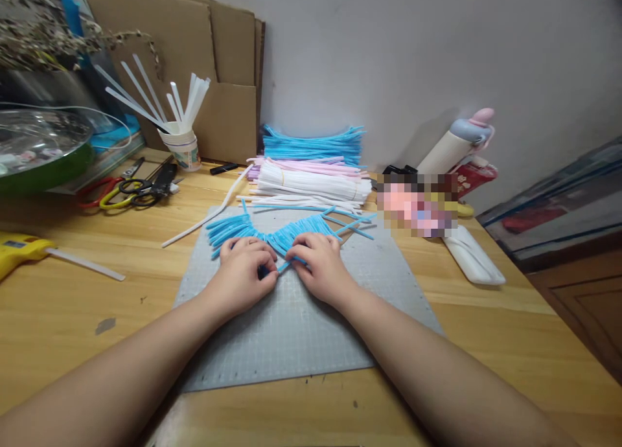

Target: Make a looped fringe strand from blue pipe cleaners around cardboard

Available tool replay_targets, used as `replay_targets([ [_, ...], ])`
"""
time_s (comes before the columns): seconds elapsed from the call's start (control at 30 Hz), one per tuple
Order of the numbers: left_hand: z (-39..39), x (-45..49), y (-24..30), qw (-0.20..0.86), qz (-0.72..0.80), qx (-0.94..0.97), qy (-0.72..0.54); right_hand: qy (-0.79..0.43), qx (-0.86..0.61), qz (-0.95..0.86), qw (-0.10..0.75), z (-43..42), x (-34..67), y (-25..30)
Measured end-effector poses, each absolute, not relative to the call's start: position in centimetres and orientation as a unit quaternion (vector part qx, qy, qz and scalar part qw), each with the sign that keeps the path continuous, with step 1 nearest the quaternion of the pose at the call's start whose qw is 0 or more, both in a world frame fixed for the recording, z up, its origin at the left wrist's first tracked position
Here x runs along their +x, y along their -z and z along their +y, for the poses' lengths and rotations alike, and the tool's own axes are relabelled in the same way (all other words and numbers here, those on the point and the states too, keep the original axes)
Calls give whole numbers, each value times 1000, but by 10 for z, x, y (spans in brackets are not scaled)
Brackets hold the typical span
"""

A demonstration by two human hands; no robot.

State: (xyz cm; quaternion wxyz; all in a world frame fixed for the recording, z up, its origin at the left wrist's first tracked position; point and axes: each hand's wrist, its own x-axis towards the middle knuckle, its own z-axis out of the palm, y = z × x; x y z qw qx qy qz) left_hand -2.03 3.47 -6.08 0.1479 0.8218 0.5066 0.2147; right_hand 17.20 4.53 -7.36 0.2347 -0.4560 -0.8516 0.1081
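A row of bright blue pipe cleaners (296,230), joined side by side into a curved piece, lies on the grey cutting mat (291,330). My left hand (247,272) rests over its near left part, thumb and fingers pinched at one end of a blue pipe cleaner (284,266). That strand runs across to my right hand (318,265), whose curled fingers close on it too. My fingers cover part of the blue piece. Loose blue strands (357,227) stick out at its far right.
Bundles of blue (313,146) and white pipe cleaners (311,181) lie behind the mat. Glue sticks stand in a paper cup (184,149). Scissors (114,191) and a yellow glue gun (22,249) are at left. On the right are a bottle (449,146) and a white packet (473,256).
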Motion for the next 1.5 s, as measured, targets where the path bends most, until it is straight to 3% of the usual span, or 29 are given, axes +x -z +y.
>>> replay_targets([
  [0.33,40,-39,49,156,512,818,-213,-129,-398,-877,237,43,167,73],
  [0.57,42,-40,53,119,415,892,-135,-173,-391,-870,247,46,172,75],
  [1.13,42,-42,51,123,410,888,-165,-139,-410,-871,232,43,168,73],
  [1.5,34,-26,55,139,453,862,-180,-170,-421,-849,270,45,166,76],
])
